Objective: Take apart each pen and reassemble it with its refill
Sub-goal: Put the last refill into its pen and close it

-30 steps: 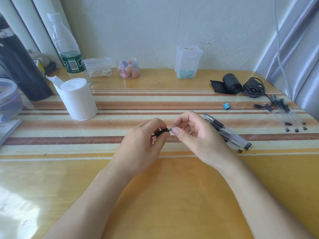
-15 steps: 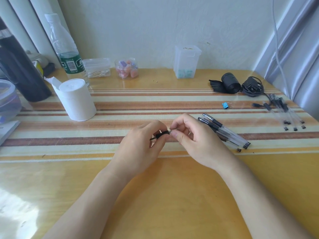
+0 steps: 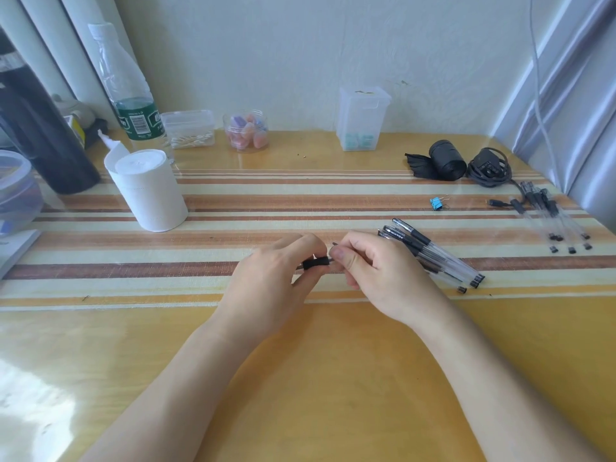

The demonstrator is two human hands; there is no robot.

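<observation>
Open tabletop (image 3: 333,378) toward the person, tissue roll (image 3: 150,191) far left, pen pile (image 3: 436,258) beside right hand (image 3: 376,278)

**Striped counter, busiest along the wall**

A glossy yellow counter (image 3: 333,378) carries a band of brown and cream stripes (image 3: 233,201) across its middle. On the left stand a white paper roll (image 3: 146,191), a dark bottle (image 3: 43,138) and a clear water bottle (image 3: 133,105). Along the wall sit a box of cotton swabs (image 3: 190,128), a small jar of pink and purple pieces (image 3: 246,131) and a clear plastic box (image 3: 363,118). To the right lie a black roll (image 3: 446,160), a coiled black cable (image 3: 488,168), a blue binder clip (image 3: 436,203), a cluster of pens (image 3: 436,251), and a second group of pens (image 3: 553,215) near the edge.
</observation>
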